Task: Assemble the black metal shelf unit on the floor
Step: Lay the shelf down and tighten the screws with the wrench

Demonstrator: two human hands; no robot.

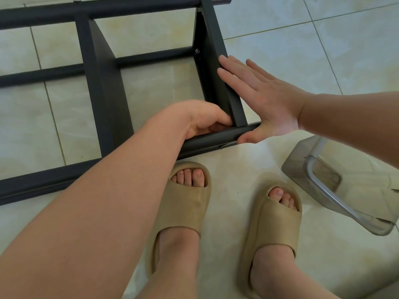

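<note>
Stiff, smooth-painted and probably weighty, the black metal shelf unit (103, 87) lies on the floor (280, 39), best held at this corner: left hand (203, 119) fingers (213, 127) curl round the near tube (211, 140), while right hand (263, 98) fingers (233, 71), straight and together, press flat on the end panel (218, 46) just beside them.

**Both hands at the shelf's near corner**

Your left hand (203, 119) curls its fingers round the near tube (216, 139) of the black shelf unit (103, 87), right where the end panel (213, 39) meets it; whether those fingers also pinch something small is hidden. Your right hand (265, 100) lies flat, fingers straight, against the panel's outer face, thumb touching the tube's end. The unit lies on the tiled floor (280, 29). Your tan sandals (187, 203) stand just beside the tube, with a clear plastic container (302, 165) near your right foot.
</note>
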